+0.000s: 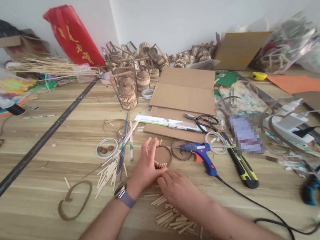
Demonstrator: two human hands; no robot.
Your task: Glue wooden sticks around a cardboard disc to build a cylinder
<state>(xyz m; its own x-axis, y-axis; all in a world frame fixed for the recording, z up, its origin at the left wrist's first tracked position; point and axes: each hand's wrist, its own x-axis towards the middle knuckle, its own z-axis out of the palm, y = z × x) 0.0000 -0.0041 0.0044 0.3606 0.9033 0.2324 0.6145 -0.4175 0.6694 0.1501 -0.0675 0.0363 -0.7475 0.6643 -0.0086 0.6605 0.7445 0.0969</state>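
A small brown ring [169, 155] with short wooden sticks along its edge lies on the table. My left hand [146, 164], a watch on its wrist, curls around the ring's left side, thumb at the near edge and fingers at the far edge. At the near side of the ring, my right hand [172, 187] is closed with its fingertips together; whatever they pinch is hidden. Short wooden sticks [172, 216] lie in a loose pile beneath my right hand. A blue glue gun [201, 154] rests just right of the ring, its nozzle over another brown ring [179, 156].
Scissors [204, 122], a utility knife [243, 168] and a tape roll [217, 142] lie to the right. The glue gun's cord [256, 201] runs toward the near right. More sticks [108, 176] lie left, and small lantern-like baskets [127, 94] stand behind a cardboard sheet [184, 89].
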